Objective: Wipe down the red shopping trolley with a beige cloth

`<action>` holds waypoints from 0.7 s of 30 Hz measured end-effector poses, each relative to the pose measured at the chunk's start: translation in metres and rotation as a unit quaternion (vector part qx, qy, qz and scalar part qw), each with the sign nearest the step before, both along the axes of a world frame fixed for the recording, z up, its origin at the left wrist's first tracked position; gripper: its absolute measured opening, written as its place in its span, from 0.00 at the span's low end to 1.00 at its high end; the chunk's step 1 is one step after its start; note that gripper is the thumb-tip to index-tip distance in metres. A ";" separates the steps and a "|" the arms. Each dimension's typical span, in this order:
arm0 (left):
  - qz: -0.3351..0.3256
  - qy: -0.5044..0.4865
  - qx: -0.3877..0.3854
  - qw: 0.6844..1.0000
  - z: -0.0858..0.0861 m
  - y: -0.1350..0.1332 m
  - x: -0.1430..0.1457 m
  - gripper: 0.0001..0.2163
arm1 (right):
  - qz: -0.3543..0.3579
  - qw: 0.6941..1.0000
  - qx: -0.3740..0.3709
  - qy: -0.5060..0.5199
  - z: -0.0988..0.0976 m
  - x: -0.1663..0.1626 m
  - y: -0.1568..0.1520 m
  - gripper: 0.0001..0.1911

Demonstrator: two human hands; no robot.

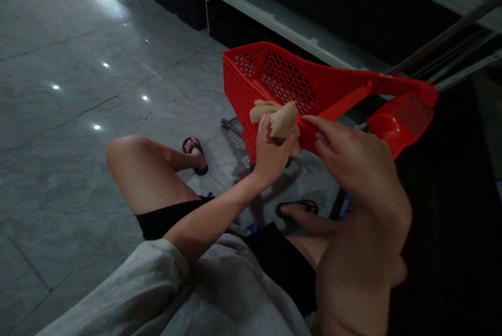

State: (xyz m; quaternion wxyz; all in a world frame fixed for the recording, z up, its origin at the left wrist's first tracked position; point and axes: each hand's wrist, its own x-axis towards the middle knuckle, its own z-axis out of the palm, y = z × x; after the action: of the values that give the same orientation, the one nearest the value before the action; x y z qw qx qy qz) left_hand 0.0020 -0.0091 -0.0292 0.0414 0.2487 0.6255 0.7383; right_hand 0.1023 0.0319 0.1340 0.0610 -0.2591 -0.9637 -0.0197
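My left hand is closed around a folded beige cloth, which sticks out above the fingers beside the near side wall of a small red plastic shopping cart. Just to the right, my right hand lies over the cart's near rim with its fingers curled against the red plastic; its fingertips are partly hidden. The cart has perforated walls and a red handle section at the right. It stands in front of my bent knees.
White metal shelving runs behind the cart, with dark crates below it at the left. Grey tiled floor spreads to the left. My feet in black flip-flops are on either side of the cart's near end. The right side is very dark.
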 end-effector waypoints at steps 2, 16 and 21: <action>-0.008 0.022 0.037 0.999 0.017 0.003 0.008 0.14 | -0.004 1.000 -0.006 -0.001 0.001 0.000 -0.002 0.22; 0.103 -0.277 -0.157 0.942 -0.131 -0.021 0.018 0.21 | -0.027 0.999 0.035 -0.006 -0.001 -0.003 -0.008 0.26; 0.052 -0.126 -0.031 0.990 -0.052 -0.005 0.007 0.16 | -0.031 0.999 0.032 -0.004 -0.002 -0.002 -0.007 0.26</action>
State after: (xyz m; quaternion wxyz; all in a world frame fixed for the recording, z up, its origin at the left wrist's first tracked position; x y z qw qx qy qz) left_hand 0.0093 -0.0137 -0.0817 0.0895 0.1193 0.6498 0.7454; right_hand 0.0999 0.0247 0.1319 0.0643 -0.2870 -0.9543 -0.0539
